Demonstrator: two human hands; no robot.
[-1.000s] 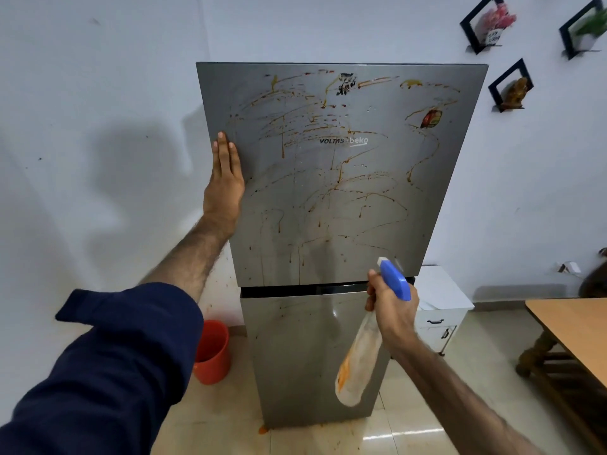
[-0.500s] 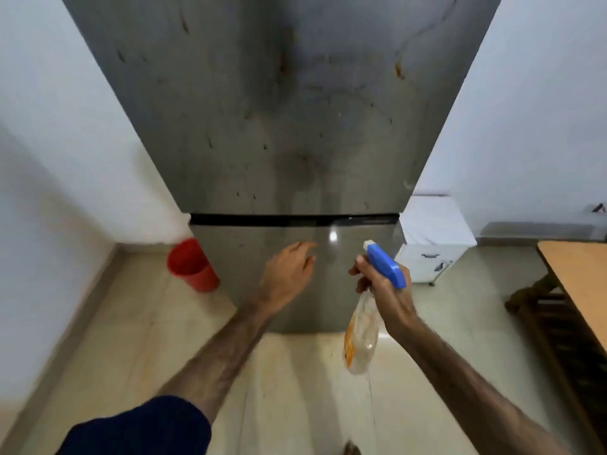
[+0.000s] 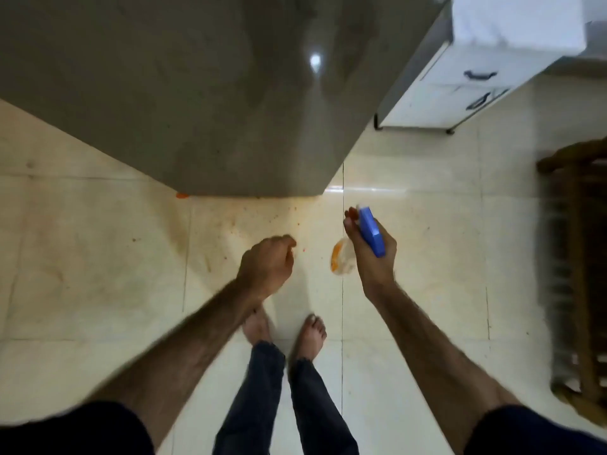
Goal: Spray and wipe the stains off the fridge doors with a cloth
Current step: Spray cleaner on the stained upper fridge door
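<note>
The grey lower fridge door [image 3: 197,93] fills the top of the view, seen steeply from above. My right hand [image 3: 371,254] grips a spray bottle [image 3: 343,257] with a blue trigger head and a clear body stained orange, held over the floor in front of the fridge's right corner. My left hand [image 3: 266,264] hangs beside it over the floor, fingers loosely curled, holding nothing. No cloth is in view. Orange specks and smears mark the floor tiles [image 3: 249,218] below the door.
A white drawer unit [image 3: 460,87] stands right of the fridge. A wooden table frame [image 3: 571,257] runs along the right edge. My bare feet [image 3: 285,333] stand on the pale tiles just behind my hands.
My view has tipped from the stained upper door down to the floor. My left hand left the upper door and dropped low. The right hand lowered with the bottle.
</note>
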